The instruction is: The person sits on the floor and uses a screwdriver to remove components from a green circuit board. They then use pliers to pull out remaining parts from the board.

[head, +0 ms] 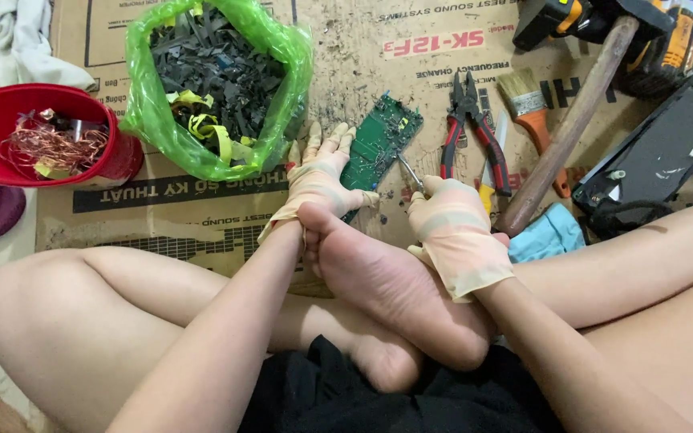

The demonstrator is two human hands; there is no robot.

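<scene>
I sit cross-legged on flattened cardboard (346,72). My left hand (318,172), in a beige rubber glove, lies flat with fingers spread beside and partly on a green circuit board (382,140). My right hand (451,220), also gloved, is closed around a thin metal tool (411,171) whose tip touches the board's right edge. My bare foot (370,277) rests just below both hands.
A green plastic bag (218,88) of dark scraps stands at the left, a red bowl (10,120) of copper wire beyond it. Red-handled pliers (475,128), a paintbrush (531,112), a wooden hammer handle (571,120), a power drill (603,20) and a black casing (667,144) lie at the right.
</scene>
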